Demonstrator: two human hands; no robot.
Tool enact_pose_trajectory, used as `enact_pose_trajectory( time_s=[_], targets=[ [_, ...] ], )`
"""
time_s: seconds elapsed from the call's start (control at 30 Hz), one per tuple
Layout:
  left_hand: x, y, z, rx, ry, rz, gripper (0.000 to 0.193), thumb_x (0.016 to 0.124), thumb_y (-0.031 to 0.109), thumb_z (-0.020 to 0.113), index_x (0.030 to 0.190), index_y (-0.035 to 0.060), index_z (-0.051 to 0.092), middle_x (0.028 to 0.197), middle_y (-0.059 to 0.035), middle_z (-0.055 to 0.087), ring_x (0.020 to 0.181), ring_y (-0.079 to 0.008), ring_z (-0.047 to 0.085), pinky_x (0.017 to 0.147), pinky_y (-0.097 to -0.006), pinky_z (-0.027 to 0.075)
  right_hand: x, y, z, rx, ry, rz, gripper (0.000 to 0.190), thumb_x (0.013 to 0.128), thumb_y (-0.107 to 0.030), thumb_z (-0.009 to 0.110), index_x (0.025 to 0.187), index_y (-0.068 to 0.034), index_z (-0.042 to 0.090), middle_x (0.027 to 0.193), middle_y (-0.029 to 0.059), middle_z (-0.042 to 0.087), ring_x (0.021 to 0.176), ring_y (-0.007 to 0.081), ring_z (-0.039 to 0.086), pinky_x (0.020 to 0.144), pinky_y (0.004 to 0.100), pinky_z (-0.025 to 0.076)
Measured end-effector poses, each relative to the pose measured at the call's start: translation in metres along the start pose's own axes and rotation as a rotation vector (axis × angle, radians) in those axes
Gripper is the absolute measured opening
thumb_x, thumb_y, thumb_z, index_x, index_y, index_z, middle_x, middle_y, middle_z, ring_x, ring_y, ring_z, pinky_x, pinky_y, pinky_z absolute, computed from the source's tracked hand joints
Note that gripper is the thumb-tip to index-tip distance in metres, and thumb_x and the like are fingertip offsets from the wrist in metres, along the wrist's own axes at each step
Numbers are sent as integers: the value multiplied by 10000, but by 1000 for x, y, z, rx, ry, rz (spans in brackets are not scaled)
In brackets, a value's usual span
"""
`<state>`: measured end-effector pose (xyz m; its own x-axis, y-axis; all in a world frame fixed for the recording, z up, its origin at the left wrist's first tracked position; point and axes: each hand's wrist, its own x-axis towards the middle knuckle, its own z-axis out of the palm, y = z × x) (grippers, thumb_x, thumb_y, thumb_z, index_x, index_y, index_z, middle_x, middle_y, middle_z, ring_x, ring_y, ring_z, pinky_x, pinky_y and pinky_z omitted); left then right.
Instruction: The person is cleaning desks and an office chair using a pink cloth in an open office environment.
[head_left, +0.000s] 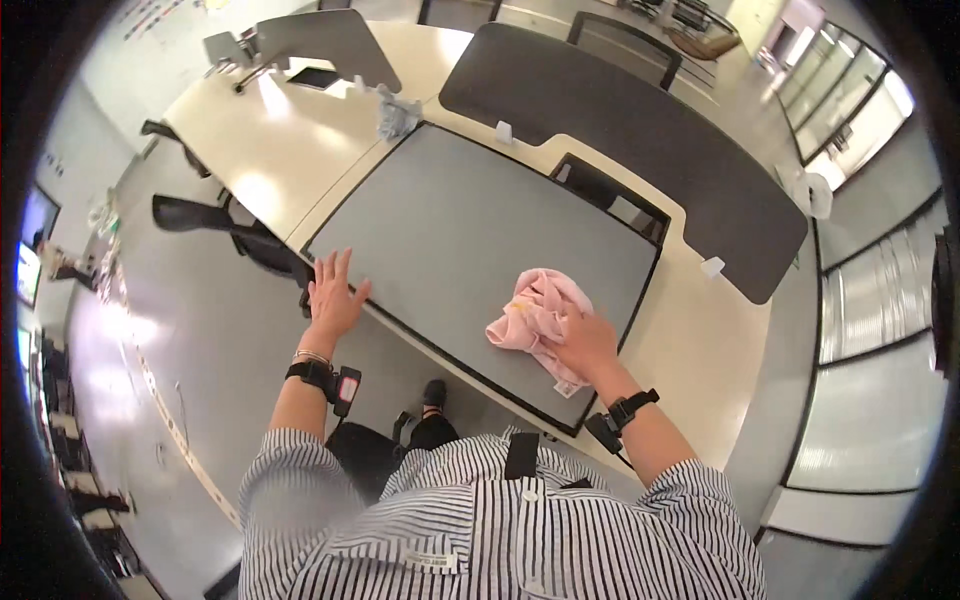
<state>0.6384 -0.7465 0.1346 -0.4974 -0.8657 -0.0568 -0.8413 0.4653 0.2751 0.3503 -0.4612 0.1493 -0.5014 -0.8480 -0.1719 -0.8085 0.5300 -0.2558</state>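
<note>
A crumpled pink cloth (536, 311) lies bunched on a grey mat with a black border (480, 217). My right hand (587, 341) grips the cloth at its right side, and the fingertips are partly buried in the folds. A small white tag sticks out at the cloth's lower end. At the mat's near left edge, my left hand (334, 296) has its fingers spread and holds nothing. Whether its fingers touch the mat's edge, I cannot tell. Both wrists wear black straps with small devices.
A dark curved divider panel (600, 135) stands along the desk's far side. Beside the mat's far left corner sits a crumpled grey-blue cloth or bag (397, 114). The pale desk (697, 360) extends to the right. A black chair (195, 214) is at the left edge.
</note>
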Motion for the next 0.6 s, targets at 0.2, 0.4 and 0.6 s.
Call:
enact_pose_trajectory(
  time_s=[0.2,0.4,0.6],
  targets=[
    [77,-25,31,77,48,-17,707,876,451,538,1467,198,244,1523,-149,164,1415,-381,103,1093,-588,183,14,-15,-16,115,-88,464,721,807,-519,590,1306,-40,386,1077,164,649,985,350,627,779,452,495],
    [98,-12,54,10,180,-45,705,870,440,543,1421,71,305,1445,-153,345,1343,-340,286,1078,-551,199,14,77,53,14,240,504,676,846,-456,574,1385,-125,334,1184,178,598,1055,345,597,870,430,468],
    [89,-29,52,3,186,-74,669,880,407,539,1410,65,314,1444,-108,368,1332,-309,314,1079,-520,204,64,33,9,206,416,916,664,865,-350,574,1413,-81,313,1335,219,471,1156,411,497,927,461,433]
  ],
)
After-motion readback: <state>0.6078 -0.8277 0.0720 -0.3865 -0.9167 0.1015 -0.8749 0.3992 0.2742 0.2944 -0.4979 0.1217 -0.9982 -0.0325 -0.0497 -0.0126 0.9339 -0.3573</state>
